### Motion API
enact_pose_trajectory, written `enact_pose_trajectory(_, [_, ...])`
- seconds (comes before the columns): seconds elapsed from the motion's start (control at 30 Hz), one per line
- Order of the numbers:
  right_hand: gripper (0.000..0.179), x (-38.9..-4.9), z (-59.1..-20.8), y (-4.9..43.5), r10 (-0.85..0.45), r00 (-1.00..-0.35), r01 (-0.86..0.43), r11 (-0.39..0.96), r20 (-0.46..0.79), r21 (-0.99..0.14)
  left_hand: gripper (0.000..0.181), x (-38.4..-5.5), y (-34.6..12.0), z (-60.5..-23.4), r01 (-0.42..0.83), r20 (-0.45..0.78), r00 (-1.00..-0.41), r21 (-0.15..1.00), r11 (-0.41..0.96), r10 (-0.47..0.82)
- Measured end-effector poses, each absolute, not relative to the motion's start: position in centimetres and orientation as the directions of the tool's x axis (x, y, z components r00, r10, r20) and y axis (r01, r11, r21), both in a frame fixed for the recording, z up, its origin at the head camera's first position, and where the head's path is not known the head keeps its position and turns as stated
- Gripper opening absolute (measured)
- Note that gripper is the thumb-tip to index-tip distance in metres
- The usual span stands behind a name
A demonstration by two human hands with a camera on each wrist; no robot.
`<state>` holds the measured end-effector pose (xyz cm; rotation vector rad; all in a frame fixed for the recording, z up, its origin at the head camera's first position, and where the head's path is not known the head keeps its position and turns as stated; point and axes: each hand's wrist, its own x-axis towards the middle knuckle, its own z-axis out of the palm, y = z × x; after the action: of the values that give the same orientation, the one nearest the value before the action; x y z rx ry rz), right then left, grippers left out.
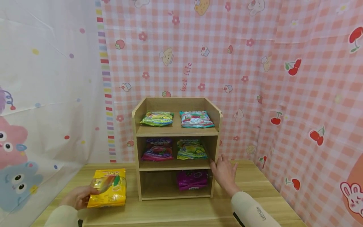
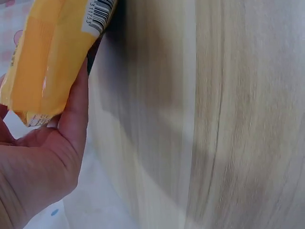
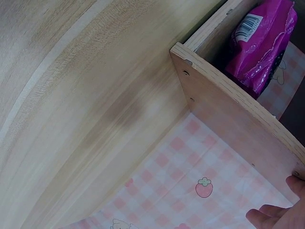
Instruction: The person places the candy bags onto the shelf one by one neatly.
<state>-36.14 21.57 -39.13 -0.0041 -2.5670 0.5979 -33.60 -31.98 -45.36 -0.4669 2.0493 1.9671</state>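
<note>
My left hand grips a yellow candy bag by its left side, just left of the wooden shelf; in the left wrist view the bag's barcode side faces the camera. My right hand touches the shelf's right side panel with its fingers extended. On the bottom level, toward the right, sits a purple bag. The middle level bears a dark purple-and-pink bag and a yellow-green bag. Up top lie a green-yellow bag and a teal-and-red bag.
The shelf stands on a wood-grain table. Behind and to the right hangs a pink checked curtain, and a white patterned curtain hangs at the left. The left part of the bottom level shows bare wood.
</note>
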Motion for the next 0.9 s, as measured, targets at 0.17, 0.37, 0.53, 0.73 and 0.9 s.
enact_pose_trajectory(0.17, [0.058, -36.15, -39.17, 21.67, 0.115, -0.876, -0.100, 0.907, 0.469, -0.408, 0.040, -33.82, -31.41, -45.20, -0.373, -0.373, -0.928, 0.928, 0.007, 0.000])
enact_pose_trajectory(0.37, [0.057, -36.04, -39.26, 21.66, 0.111, -0.879, -0.096, 0.911, 0.463, -0.402, 0.050, -34.16, -31.12, -45.18, -0.350, -0.350, -0.937, 0.937, 0.008, 0.019])
enact_pose_trajectory(0.53, [0.057, -35.92, -39.23, 21.57, 0.112, -0.881, -0.098, 0.907, 0.459, -0.410, 0.058, -34.05, -31.44, -45.64, -0.224, -0.218, -0.972, 0.973, -0.060, 0.093])
enact_pose_trajectory(0.73, [0.057, -35.87, -39.21, 21.53, 0.113, -0.879, -0.103, 0.904, 0.464, -0.415, 0.035, -33.74, -31.47, -45.41, -0.111, -0.094, -0.990, 0.979, -0.172, 0.103])
enact_pose_trajectory(0.9, [0.058, -36.02, -39.24, 21.44, 0.110, -0.879, -0.107, 0.903, 0.465, -0.416, 0.025, -33.31, -31.24, -45.02, -0.053, -0.034, -0.998, 0.944, -0.326, 0.062])
